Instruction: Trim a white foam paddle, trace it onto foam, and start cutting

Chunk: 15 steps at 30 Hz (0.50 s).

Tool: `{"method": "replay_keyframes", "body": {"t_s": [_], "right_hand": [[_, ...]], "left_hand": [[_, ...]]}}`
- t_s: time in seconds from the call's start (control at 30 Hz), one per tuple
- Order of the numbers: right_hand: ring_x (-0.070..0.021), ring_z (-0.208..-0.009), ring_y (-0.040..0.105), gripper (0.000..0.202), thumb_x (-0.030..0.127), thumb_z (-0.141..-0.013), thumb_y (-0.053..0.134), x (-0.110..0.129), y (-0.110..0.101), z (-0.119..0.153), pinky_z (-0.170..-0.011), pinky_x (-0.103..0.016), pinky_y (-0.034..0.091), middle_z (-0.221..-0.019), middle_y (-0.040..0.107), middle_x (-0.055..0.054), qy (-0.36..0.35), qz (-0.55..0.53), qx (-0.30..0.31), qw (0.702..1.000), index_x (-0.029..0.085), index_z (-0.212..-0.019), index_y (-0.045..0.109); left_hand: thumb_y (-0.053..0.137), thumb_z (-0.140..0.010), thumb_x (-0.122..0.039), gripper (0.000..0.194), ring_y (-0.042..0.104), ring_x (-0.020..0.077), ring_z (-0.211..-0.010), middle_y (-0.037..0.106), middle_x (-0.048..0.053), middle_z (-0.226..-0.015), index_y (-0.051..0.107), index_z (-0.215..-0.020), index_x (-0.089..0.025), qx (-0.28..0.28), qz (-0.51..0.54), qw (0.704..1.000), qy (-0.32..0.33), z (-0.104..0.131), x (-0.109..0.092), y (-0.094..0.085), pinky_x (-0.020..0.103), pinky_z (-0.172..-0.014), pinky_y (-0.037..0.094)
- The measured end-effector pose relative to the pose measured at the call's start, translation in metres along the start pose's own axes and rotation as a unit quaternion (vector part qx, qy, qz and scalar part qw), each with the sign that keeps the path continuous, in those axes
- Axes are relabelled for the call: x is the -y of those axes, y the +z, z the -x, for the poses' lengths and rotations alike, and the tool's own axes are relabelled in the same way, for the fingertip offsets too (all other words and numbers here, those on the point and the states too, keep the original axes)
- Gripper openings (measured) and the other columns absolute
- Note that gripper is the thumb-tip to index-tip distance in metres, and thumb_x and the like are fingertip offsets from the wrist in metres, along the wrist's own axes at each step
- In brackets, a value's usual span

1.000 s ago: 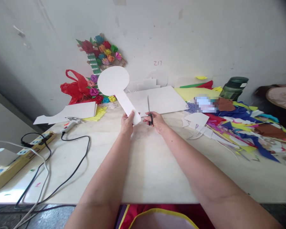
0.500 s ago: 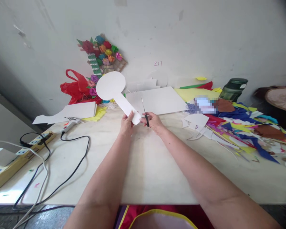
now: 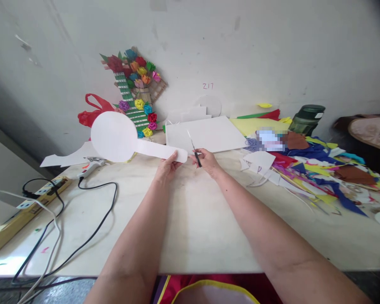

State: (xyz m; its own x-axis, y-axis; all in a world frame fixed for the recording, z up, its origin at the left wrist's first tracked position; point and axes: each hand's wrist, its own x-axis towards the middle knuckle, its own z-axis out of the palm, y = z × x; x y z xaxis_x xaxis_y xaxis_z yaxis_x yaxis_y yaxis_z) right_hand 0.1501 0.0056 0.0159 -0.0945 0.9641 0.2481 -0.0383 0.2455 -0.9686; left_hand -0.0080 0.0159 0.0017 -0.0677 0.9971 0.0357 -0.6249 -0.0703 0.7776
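Your left hand (image 3: 167, 168) holds the white paper cutout (image 3: 114, 137) by the end of its handle, thumb on top and fingers closed in beneath. The cutout is above the table (image 3: 209, 228), its round head out to your left and its handle pointing right, toward your other hand. Your right hand (image 3: 209, 163) has its fingers curled around the black grips of the scissors (image 3: 195, 153); the blades point up and away from you, nearly together, just beside the handle's rounded end. Behind them lies a white board (image 3: 205, 134). On your right is a heap of colored scraps (image 3: 319, 169), with a green bottle (image 3: 307, 120) behind it. On your left are a glue gun (image 3: 89, 169) and a yellow power strip (image 3: 28, 207).
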Motion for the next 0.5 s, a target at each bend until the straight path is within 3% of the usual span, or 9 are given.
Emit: {"method": "replay_keyframes", "body": {"t_s": [0.23, 0.5], "right_hand": [[-0.0096, -0.05, 0.052, 0.028, 0.042, -0.066, 0.057, -0.007, -0.013, -0.002, -0.045, -0.021, 0.041, -0.055, 0.056, 0.004, 0.003, 0.18, 0.029, 0.983, 0.02, -0.082, 0.059], [-0.0114, -0.067, 0.055, 0.029, 0.044, -0.064, 0.057, -0.004, -0.012, 0.003, -0.057, -0.021, 0.036, -0.074, 0.064, 0.003, -0.065, 0.405, 0.052, 0.91, 0.026, -0.087, 0.06]], "left_hand": [[0.067, -0.062, -0.012, 0.025, 0.063, 0.0135, -0.061, 0.067, 0.002, -0.074, 0.058, -0.086, -0.014, -0.02, 0.018, 1.0, -0.008, 0.002, -0.002, 0.001, 0.021, -0.056, 0.053], [0.065, -0.065, -0.012, 0.033, 0.064, 0.013, -0.064, 0.067, 0.002, -0.077, 0.056, -0.096, -0.017, -0.028, 0.057, 0.998, 0.002, 0.003, -0.001, 0.002, 0.021, -0.059, 0.053]]}}
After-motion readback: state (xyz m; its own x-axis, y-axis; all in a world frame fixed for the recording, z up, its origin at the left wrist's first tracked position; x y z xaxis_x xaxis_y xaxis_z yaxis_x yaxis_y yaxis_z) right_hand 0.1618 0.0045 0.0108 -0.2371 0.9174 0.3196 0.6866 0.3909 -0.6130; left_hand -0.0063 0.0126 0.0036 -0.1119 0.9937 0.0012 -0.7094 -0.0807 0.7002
